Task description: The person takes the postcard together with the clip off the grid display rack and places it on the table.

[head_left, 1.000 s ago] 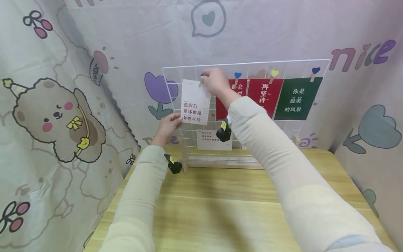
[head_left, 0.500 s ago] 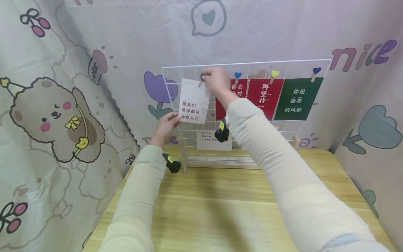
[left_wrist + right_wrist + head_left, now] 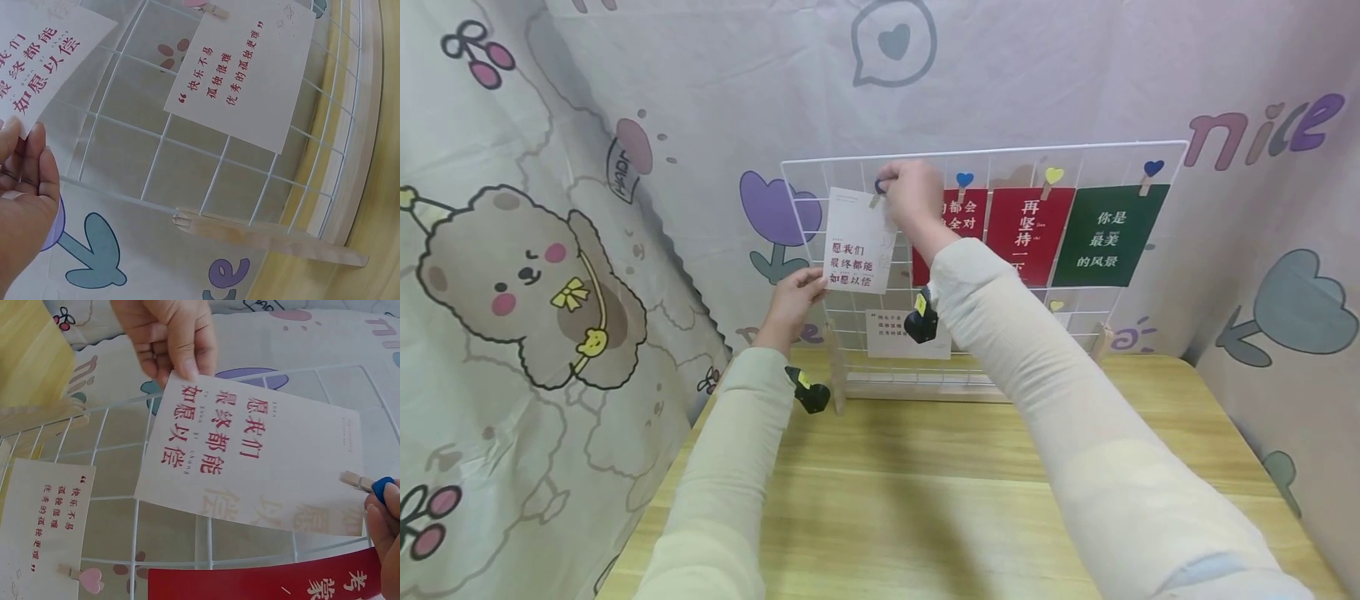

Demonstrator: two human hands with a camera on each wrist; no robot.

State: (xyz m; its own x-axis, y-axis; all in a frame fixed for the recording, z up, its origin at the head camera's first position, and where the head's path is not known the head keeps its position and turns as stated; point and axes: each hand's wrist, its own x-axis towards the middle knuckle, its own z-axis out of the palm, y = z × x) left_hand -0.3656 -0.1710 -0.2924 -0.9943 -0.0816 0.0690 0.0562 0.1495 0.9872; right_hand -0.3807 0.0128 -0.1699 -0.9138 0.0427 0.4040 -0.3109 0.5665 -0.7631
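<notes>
A pale cloth point(image 3: 1045, 75) with pictures on it hangs at the back and side. A bear point(image 3: 531, 283) is on the left part, and a purple flower point(image 3: 775, 204) is near the rack. Below is a yellow wood table point(image 3: 865, 500). A white wire rack point(image 3: 1037, 149) stands up at its back, on wooden feet.

The white card point(image 3: 850, 225) with red writing is in front of the left end of the rack, tipped a little. I can't tell if its back touches the wires. The left hand point(image 3: 793, 307) pinches its bottom left corner between thumb and fingers. The right hand point(image 3: 916, 196) is up by the top of the card. Its fingers pinch a wooden peg point(image 3: 356, 481) with a blue heart, and the tip of the peg lies over the card's top edge. The two hands are apart, one low and one high.

Next to the white card hangs a red card point(image 3: 966, 212), partly hidden by the right hand and sleeve point(image 3: 1060, 375). Then come another red card point(image 3: 1030, 237) and a green card point(image 3: 1111, 237) at the right end. Heart pegs hold these three up. Lower down hangs a small white card point(image 3: 910, 350) with a pink heart peg point(image 3: 91, 581). Each wrist wears a small black camera point(image 3: 810, 393).
</notes>
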